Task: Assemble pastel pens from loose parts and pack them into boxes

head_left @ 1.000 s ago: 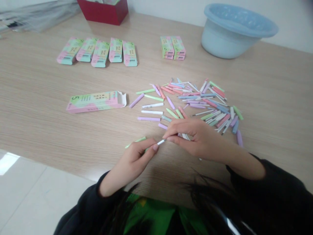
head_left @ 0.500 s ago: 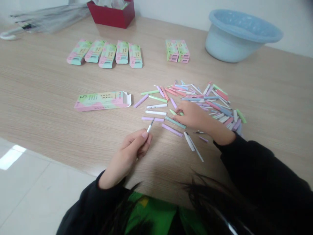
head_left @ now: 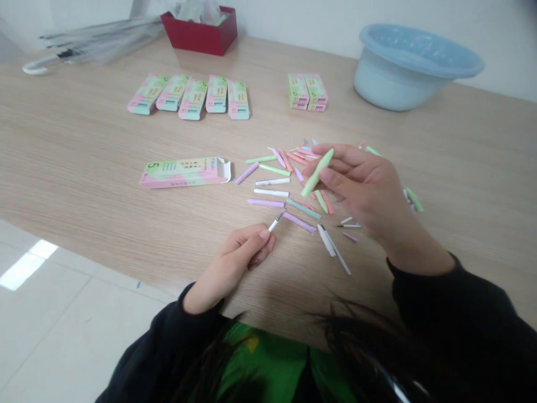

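Observation:
My left hand is closed around a thin white pen refill, its dark metallic tip pointing up and right. Between the thumb and fingers of my right hand is a pale green pen barrel, raised above the loose pen parts and tilted. Below it lie a grey-green barrel and a purple barrel. Two white barrels and other purple and green ones lie to the left. Much of the pile of pen parts is hidden behind my right hand.
An open printed carton lies left of the pens. Farther back are a row of similar cartons and a small stack of cartons. A blue basin, a red box and a clear umbrella line the wall.
My right hand has lifted the pale green barrel from among the loose parts and turned it upward. My left hand, still holding the refill, appears slightly farther right; the view has shifted a little.

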### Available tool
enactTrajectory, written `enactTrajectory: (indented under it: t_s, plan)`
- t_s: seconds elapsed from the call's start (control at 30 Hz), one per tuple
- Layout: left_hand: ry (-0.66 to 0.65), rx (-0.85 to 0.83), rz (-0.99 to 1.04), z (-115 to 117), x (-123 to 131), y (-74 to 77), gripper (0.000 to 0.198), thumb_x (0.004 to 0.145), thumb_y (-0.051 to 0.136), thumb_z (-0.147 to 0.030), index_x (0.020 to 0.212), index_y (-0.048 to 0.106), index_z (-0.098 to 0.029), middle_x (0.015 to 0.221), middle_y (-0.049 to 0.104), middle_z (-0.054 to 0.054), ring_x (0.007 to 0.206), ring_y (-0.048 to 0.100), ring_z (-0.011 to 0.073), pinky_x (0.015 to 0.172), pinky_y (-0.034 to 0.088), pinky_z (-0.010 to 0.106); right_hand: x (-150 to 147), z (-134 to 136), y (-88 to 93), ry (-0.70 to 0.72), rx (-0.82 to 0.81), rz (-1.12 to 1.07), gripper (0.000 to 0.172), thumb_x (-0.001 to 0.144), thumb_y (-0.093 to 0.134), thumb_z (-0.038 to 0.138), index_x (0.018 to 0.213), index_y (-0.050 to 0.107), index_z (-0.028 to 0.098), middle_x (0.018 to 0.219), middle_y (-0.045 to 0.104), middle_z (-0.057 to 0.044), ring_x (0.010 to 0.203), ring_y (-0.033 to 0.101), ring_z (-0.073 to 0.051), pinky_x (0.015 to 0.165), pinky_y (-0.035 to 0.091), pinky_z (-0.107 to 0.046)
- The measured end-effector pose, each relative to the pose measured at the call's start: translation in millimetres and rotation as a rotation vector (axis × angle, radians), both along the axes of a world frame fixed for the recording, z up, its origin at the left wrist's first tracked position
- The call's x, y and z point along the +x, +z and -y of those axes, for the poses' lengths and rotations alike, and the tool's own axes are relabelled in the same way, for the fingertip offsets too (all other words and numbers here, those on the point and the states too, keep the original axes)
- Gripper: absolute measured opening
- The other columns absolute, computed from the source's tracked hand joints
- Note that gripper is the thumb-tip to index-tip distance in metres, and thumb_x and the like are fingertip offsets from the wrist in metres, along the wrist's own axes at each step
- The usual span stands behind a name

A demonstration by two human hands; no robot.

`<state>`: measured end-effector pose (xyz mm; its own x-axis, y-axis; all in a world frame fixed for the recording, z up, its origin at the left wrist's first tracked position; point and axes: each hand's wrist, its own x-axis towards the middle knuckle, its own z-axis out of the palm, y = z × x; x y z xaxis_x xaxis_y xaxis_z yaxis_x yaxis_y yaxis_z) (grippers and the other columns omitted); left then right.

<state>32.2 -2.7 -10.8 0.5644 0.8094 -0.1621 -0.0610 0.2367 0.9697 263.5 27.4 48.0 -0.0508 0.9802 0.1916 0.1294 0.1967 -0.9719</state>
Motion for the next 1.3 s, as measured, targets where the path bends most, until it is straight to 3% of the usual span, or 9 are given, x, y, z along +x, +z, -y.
enactTrajectory:
  t_s: [0.23,0.4,0.63,0.83,1.1,1.2,1.3]
  plan:
    - [-0.033,0.011,-0.027,2,5,-0.1,0.041,0.103,0.046,-0.043,0.071,0.051,-0.018,0.058,0.033,-0.007,0.054,0.025,0.0106,0.051,0.018,0.029,-15,25,-1.6,0.026,-0.055,-0.112,0.016,0.089,0.073,0.028,0.104,0.067,0.024,0.094,0.079,-0.002,0.084,0.075,-0.018,0.082,0.062,-0.036]
    - [-0.044,0.016,-0.045,3,6,1.3,0.041,0.103,0.048,-0.043,0.071,0.052,-0.018,0.058,0.033,-0.007,0.054,0.025,0.0107,0.051,0.018,0.029,-17,30,-4.0,0.035,-0.042,-0.07,0.013,0.09,0.072,0.022,0.102,0.066,0.023,0.094,0.079,-0.003,0.087,0.075,-0.018,0.086,0.061,-0.036]
    - [-0.04,0.02,-0.057,5,8,3.6,0.04,0.102,0.048,-0.043,0.071,0.051,-0.018,0.058,0.034,-0.007,0.055,0.026,0.011,0.052,0.019,0.029,-12,33,0.8,-0.085,0.02,-0.032,0.013,0.092,0.07,0.024,0.104,0.067,0.025,0.096,0.078,-0.003,0.089,0.074,-0.018,0.083,0.062,-0.036]
    - [-0.044,0.024,-0.082,4,8,3.8,0.038,0.1,0.048,-0.043,0.072,0.054,-0.018,0.057,0.035,-0.006,0.054,0.027,0.0113,0.052,0.02,0.029,-16,36,4.8,-0.061,0.028,0.007,0.015,0.093,0.069,0.026,0.107,0.065,0.027,0.098,0.078,-0.003,0.092,0.075,-0.019,0.084,0.062,-0.036]
    - [-0.056,0.039,-0.043,4,9,1.8,0.036,0.1,0.048,-0.042,0.074,0.054,-0.018,0.059,0.035,-0.006,0.056,0.029,0.0121,0.054,0.022,0.029,-25,46,-13.6,0.112,-0.081,-0.052,0.013,0.093,0.07,0.025,0.105,0.067,0.023,0.1,0.079,-0.003,0.093,0.075,-0.017,0.086,0.06,-0.033]
    - [-0.129,0.066,0.041,5,8,0.2,0.025,0.098,0.049,-0.036,0.086,0.061,-0.016,0.069,0.043,-0.003,0.066,0.038,0.0141,0.062,0.031,0.029,-26,53,-20.0,0.156,-0.117,-0.063,0.01,0.093,0.071,0.029,0.099,0.068,0.022,0.095,0.079,-0.003,0.082,0.075,-0.016,0.076,0.061,-0.03]
    - [-0.234,0.111,0.043,5,8,1.3,0.018,0.099,0.051,-0.028,0.093,0.063,-0.016,0.078,0.049,0.0,0.074,0.044,0.015,0.071,0.037,0.029,-23,59,-26.1,0.11,-0.104,-0.089,0.012,0.091,0.073,0.031,0.097,0.068,0.023,0.094,0.08,-0.003,0.084,0.075,-0.017,0.079,0.061,-0.032]
